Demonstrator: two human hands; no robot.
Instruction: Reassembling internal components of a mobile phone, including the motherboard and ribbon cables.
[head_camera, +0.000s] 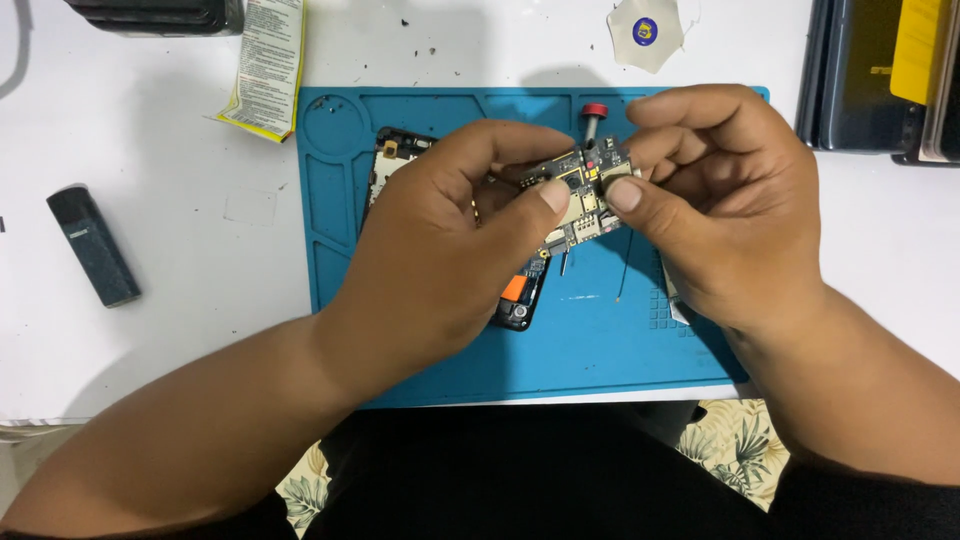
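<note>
Head view, circuit board (580, 200) between both hands (560, 230)

The white table (180, 330) fills almost the whole view, and its top carries small dark specks and soft shadows under an even light from above. A blue mat (600, 350) lies in the middle of it, with a folded leaflet (266, 66) at its upper left corner, a dark small case (93, 245) far to the left, and a stack of dark flat devices (870, 80) at the upper right. At the near edge of the table a cloth with leaf pattern (740, 440) shows below.
</note>
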